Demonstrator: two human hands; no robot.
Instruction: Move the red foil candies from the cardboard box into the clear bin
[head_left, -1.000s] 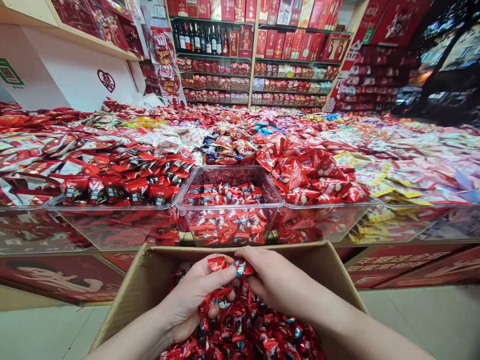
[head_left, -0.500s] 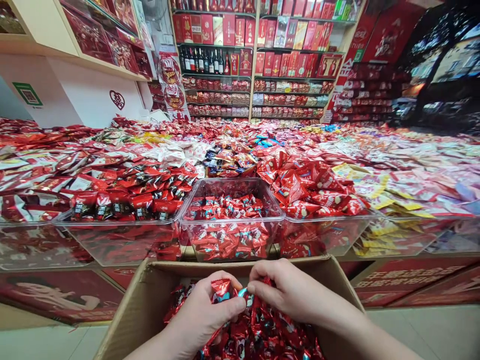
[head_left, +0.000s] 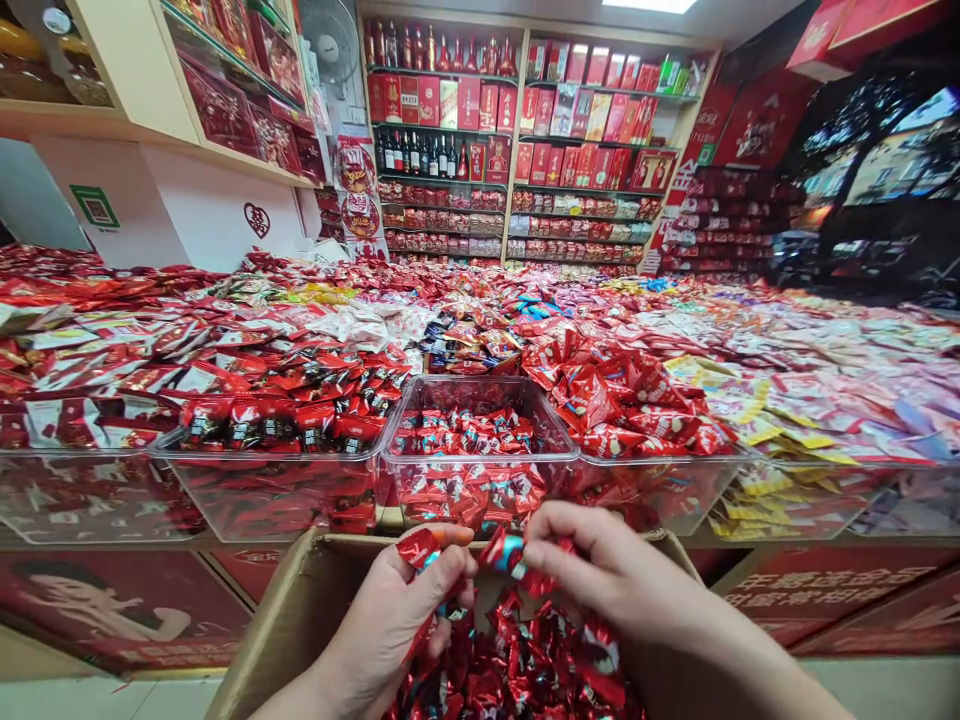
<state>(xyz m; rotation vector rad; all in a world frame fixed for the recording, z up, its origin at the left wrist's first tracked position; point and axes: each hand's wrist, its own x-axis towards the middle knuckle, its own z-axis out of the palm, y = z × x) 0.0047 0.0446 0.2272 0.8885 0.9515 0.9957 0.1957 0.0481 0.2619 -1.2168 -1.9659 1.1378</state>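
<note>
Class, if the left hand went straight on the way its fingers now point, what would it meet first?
The left hand would probably meet the wrapped candy held in the right hand, across a gap; depth is unclear, so it might miss narrowly.

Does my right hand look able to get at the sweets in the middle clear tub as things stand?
Likely yes: the tub is open on top and nothing visible blocks your right hand, close by, though it holds a wrapped sweet.
</note>
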